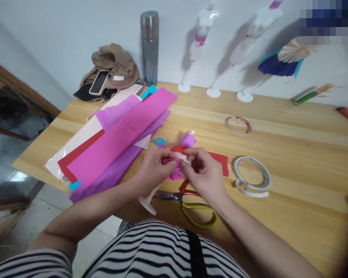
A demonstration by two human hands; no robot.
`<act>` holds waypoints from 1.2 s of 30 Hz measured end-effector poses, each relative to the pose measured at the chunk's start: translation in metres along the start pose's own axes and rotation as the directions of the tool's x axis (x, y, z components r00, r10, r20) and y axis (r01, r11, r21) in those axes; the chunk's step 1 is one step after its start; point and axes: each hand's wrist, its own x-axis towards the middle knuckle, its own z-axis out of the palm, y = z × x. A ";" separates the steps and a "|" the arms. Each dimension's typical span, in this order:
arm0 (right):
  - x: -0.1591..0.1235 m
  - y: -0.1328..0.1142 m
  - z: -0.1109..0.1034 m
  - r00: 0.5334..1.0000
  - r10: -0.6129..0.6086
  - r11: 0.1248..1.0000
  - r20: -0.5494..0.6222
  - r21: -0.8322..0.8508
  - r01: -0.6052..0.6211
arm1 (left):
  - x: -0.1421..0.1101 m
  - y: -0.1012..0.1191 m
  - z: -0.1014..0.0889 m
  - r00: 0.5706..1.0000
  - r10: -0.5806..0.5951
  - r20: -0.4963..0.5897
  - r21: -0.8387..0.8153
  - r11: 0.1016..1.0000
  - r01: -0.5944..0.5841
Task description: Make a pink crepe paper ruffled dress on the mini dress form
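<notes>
Both my hands meet over a small mannequin (188,139) dressed in purple, red and magenta crepe paper. It lies tilted toward me, its white round base (147,205) low at the table's front edge. My left hand (159,166) is closed, thumb and forefinger pinching the magenta crepe paper (175,175) at the mannequin's middle. Fingers of my right hand (204,170) pinch a small whitish strip (182,157) there; whether it is tape or paper I cannot tell. Beneath my hands lie scissors (176,197) with one red and one yellow handle. A red paper piece (220,162) shows behind my right hand.
Crepe paper sheets (124,131) are piled at left. Two tape rolls (252,173) (238,125) lie at right. Three stand-mounted mannequins (184,88) line the wall beside a steel flask (150,50). A phone (99,82) rests on brown cloth (113,61). A green-orange stick-like item (313,94) lies back right.
</notes>
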 end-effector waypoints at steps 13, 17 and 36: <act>0.003 0.001 -0.002 0.996 0.083 0.993 -0.024 0.089 -0.080 | 0.002 -0.003 -0.007 0.992 0.114 -0.051 0.252 0.963 -0.098; 0.003 -0.001 -0.002 0.996 0.088 0.993 -0.016 0.080 -0.087 | 0.000 0.001 -0.003 0.995 0.098 -0.036 0.256 0.963 -0.085; -0.001 0.000 0.001 0.997 0.070 0.998 0.030 0.002 -0.070 | 0.001 -0.002 0.002 0.978 -0.005 -0.208 -0.035 0.999 -0.002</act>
